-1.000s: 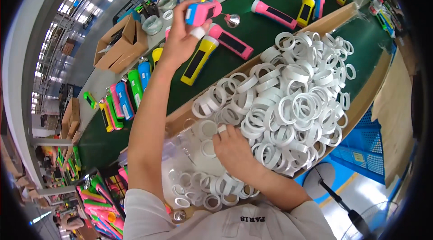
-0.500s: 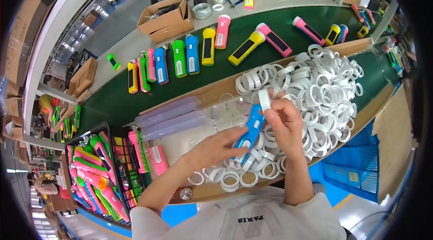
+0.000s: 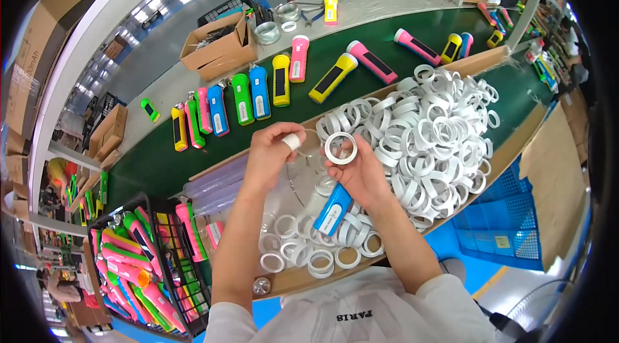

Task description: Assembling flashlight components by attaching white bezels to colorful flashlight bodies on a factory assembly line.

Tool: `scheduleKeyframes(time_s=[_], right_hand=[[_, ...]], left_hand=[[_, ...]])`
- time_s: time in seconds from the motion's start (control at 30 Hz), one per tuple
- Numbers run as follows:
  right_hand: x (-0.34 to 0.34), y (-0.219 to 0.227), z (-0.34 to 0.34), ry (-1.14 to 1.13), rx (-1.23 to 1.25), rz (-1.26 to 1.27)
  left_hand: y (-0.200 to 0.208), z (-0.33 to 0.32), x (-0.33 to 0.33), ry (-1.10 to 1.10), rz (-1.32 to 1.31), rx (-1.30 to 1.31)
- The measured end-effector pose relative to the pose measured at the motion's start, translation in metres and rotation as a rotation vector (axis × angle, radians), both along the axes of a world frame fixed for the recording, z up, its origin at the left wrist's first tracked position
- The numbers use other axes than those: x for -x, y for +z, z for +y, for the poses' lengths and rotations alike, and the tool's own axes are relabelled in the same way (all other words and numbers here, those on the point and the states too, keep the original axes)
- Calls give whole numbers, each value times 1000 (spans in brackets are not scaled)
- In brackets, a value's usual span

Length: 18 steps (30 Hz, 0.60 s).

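My right hand (image 3: 362,178) is closed with a white ring (image 3: 327,148) at its fingers, the ring's opening facing up. Just below that hand is a blue flashlight (image 3: 333,209), resting over loose rings; its upper end is hidden, and I cannot tell whether the palm grips it. To the left, my left hand (image 3: 272,153) is raised, with thumb and fingers pinched together. A small white piece (image 3: 292,142) shows at those fingertips; whether it is a ring edge-on or a finger wrap is unclear. A heap of white rings (image 3: 438,143) lies to the right.
A black crate (image 3: 169,243) full of colourful flashlights stands at the left. Beyond the cardboard edge, several flashlights (image 3: 280,82) line the green surface (image 3: 193,166). A cardboard box (image 3: 216,53) sits at the back, and a blue basket (image 3: 500,224) at the lower right.
My left hand has moved off the blue flashlight, up and left. The right hand has shifted left and down with a ring, and the flashlight sits lower. The whole view has shifted slightly.
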State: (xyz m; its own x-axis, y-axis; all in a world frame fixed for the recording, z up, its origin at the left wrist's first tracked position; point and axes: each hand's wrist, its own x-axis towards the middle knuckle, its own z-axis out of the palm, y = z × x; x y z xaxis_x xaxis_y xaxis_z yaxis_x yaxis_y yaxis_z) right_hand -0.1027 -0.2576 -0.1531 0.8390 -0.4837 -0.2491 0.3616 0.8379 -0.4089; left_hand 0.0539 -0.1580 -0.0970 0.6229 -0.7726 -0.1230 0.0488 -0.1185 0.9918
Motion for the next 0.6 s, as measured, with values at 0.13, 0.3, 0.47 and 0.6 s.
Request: scheduleKeyframes(time_s=[0.13, 0.3, 0.47, 0.6], right_hand=[[0, 9, 5, 37, -31, -69], [11, 6, -7, -84, -65, -83], [12, 9, -8, -135, -71, -80], [15, 17, -6, -136, -115, -115]], left_hand=[[6, -11, 24, -118, -34, 25], [-7, 38, 63, -345, -997, -410], [-25, 67, 91, -380, -889, -414], [-27, 102, 56, -134, -453, -202]])
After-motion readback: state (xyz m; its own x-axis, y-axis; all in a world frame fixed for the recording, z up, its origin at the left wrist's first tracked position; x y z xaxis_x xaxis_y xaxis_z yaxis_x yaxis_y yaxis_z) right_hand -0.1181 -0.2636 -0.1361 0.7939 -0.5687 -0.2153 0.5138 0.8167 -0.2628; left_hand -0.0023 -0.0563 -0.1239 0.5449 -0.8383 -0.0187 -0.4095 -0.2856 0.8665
